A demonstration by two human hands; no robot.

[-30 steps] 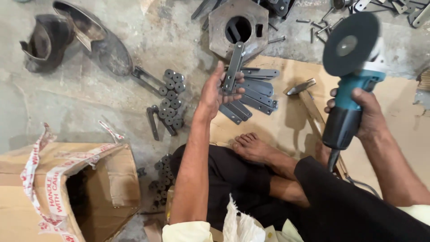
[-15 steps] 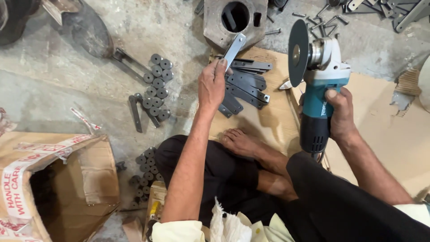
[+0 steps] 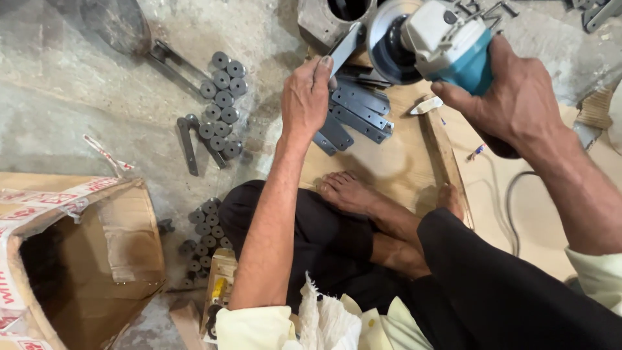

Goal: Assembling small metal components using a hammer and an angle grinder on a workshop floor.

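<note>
Open cardboard box (image 3: 78, 259) and loose round blanks (image 3: 221, 104) on floor. Left hand (image 3: 306, 97) pinches flat steel strip (image 3: 343, 48) against disc of angle grinder (image 3: 434, 42), clenched in right hand (image 3: 512, 97). Stack of strips (image 3: 356, 113) beneath looks not yet ground.

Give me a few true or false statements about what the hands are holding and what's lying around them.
1. The left hand holds a flat metal strip. True.
2. The right hand holds a hammer. False: it grips a teal angle grinder.
3. More strips lie stacked on the board. True.
4. The cardboard box is taped shut. False: it stands open.
5. Round metal pieces lie on the floor. True.
</note>
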